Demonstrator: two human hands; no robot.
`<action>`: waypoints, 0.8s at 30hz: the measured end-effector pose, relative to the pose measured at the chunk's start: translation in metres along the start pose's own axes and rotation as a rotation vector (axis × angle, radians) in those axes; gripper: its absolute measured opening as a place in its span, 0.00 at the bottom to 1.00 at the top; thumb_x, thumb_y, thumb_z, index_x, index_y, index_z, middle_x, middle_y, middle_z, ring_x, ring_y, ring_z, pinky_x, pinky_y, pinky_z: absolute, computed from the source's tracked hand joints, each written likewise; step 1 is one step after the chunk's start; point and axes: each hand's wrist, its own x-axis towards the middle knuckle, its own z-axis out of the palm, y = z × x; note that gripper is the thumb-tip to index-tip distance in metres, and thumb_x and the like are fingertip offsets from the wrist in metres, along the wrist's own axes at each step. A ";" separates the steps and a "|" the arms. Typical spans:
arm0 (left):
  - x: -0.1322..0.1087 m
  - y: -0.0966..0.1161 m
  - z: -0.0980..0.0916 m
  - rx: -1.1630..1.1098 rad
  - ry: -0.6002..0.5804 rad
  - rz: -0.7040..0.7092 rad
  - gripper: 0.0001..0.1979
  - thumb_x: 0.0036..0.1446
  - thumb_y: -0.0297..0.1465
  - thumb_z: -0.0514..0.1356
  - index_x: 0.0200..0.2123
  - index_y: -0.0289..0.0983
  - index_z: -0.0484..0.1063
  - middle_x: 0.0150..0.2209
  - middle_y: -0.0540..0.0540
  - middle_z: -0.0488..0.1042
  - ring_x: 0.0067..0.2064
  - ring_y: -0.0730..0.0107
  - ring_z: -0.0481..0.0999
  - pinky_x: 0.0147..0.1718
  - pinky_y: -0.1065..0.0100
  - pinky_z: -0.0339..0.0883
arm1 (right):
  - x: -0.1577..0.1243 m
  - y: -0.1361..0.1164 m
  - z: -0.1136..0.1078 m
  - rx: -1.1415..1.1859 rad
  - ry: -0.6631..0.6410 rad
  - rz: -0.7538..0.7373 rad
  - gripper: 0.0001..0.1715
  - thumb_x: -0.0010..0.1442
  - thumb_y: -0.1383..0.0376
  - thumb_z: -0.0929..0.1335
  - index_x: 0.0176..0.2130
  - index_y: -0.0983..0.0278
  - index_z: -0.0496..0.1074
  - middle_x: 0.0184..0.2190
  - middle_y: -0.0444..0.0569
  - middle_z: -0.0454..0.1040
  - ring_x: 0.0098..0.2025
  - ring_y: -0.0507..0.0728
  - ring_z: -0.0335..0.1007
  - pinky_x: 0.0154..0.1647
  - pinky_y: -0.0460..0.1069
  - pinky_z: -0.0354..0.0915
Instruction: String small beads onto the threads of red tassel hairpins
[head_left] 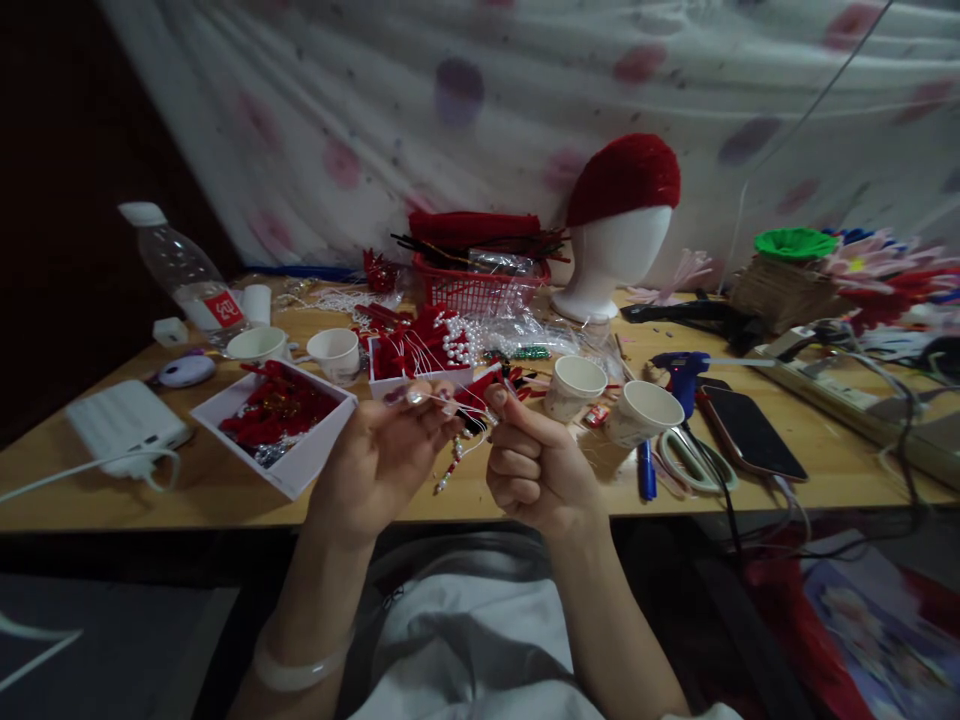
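Red label (223,308) on far-left plastic bottle (176,258), lettering blurred; white thread (466,405) is pinched by left hand (375,465) and right hand (536,460) over wooden table (247,508)'s near edge, between white box (319,455) and blue pen (646,472).

The tabletop (225,492) is of pale wood, smooth, with a faint shine. By its left edge, the bottle (180,265) is of clear, glossy plastic. Along the back edge, the basket (472,290) is of red plastic mesh, and the head form (626,250) is matt and smooth under a rough, fuzzy cap (630,180). Toward the front edge, the phone (754,430) has a glossy screen. The threads (469,405) seem smooth, though they are blurred.
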 end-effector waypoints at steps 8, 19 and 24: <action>-0.007 0.016 -0.016 0.101 0.172 0.199 0.07 0.54 0.33 0.61 0.24 0.42 0.69 0.30 0.51 0.74 0.36 0.67 0.75 0.44 0.59 0.75 | -0.005 -0.006 -0.002 -0.073 0.072 -0.083 0.07 0.64 0.67 0.70 0.33 0.62 0.69 0.16 0.30 0.33 0.15 0.45 0.24 0.09 0.37 0.31; -0.024 0.034 -0.028 -0.005 0.209 0.295 0.06 0.59 0.30 0.58 0.29 0.42 0.67 0.33 0.50 0.74 0.38 0.69 0.75 0.44 0.62 0.77 | -0.009 -0.011 -0.009 0.011 -0.069 -0.074 0.09 0.58 0.70 0.75 0.33 0.63 0.70 0.17 0.30 0.33 0.15 0.44 0.26 0.10 0.37 0.28; -0.023 0.028 -0.020 -0.139 0.178 0.223 0.09 0.55 0.21 0.56 0.28 0.39 0.61 0.23 0.57 0.60 0.22 0.82 0.64 0.35 0.76 0.75 | -0.011 -0.010 -0.007 -0.050 -0.033 -0.117 0.06 0.64 0.67 0.71 0.34 0.62 0.69 0.17 0.31 0.33 0.16 0.45 0.23 0.10 0.37 0.28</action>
